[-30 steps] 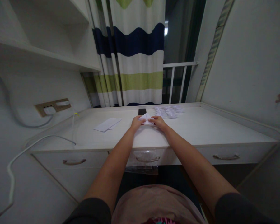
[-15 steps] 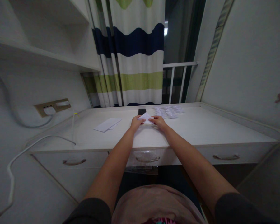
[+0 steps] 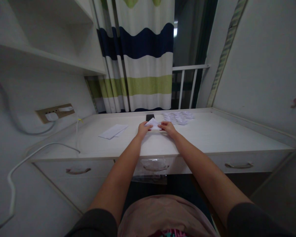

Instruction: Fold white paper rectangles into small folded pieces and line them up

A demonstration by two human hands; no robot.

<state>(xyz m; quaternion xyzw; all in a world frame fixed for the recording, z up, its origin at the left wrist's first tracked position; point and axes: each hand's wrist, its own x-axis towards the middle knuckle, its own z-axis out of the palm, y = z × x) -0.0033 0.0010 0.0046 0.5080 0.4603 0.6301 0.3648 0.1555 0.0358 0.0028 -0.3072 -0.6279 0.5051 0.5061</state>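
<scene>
A small folded sheet of white paper [image 3: 153, 123], peaked at the top like a triangle, is held between my two hands above the desk. My left hand [image 3: 143, 129] pinches its left side, thumb in front. On the right side, my right hand [image 3: 168, 127] grips the paper with thumb and fingers closed. Just behind the paper lies a dark flat object [image 3: 150, 117], partly hidden by it. Several folded white paper pieces [image 3: 179, 117] are heaped beyond my right hand. To the left of my left hand lie flat white sheets [image 3: 113, 131], overlapping.
The white desk [image 3: 212, 131] has drawers with metal handles along its front. A white cable [image 3: 51, 144] runs over its left edge, near a wall socket [image 3: 55, 113]. A shelf [image 3: 51, 59] overhangs at upper left; a striped curtain [image 3: 148, 42] hangs behind.
Both hands keep their hold on the folded paper, with only slight finger movement. The right-hand fingers have shifted a little at the paper's edge. The other things lie as before.
</scene>
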